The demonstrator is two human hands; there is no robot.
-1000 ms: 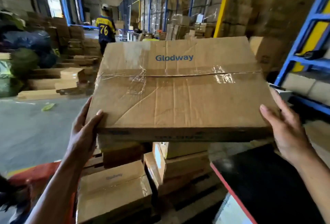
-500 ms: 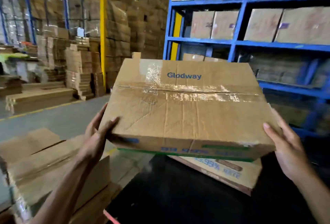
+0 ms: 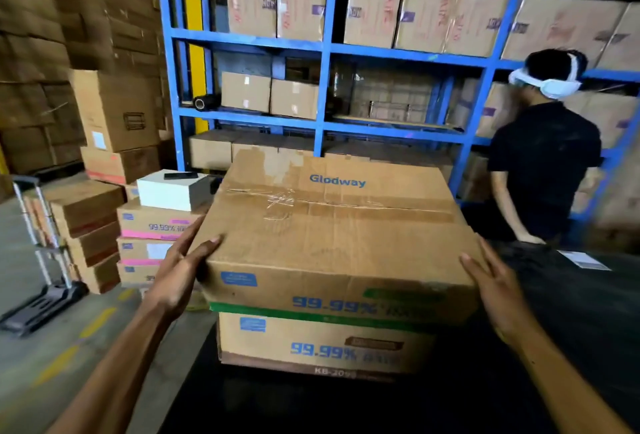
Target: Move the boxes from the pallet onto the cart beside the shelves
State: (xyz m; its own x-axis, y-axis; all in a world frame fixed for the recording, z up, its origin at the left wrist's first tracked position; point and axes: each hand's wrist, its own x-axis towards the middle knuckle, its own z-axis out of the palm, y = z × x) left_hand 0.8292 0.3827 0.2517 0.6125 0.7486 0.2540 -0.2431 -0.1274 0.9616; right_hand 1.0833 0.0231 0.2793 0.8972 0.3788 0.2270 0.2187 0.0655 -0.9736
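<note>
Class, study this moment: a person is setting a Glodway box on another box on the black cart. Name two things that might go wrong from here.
1. The top box looks skewed on the lower box, overhanging on the left; it might tip or slide when the left hand and right hand release.
2. Another person stands close beside the cart; a slipping box or rolling cart might strike them.

Both arms extended forward. Left hand (image 3: pixel 176 277) and right hand (image 3: pixel 498 290) flat, palms inward, fingers straight, pressing opposite sides.

The top box (image 3: pixel 332 225) reads "Glodway" and "99.99%"; the lower box (image 3: pixel 322 343) reads "99.99%" and "KB-209".
</note>
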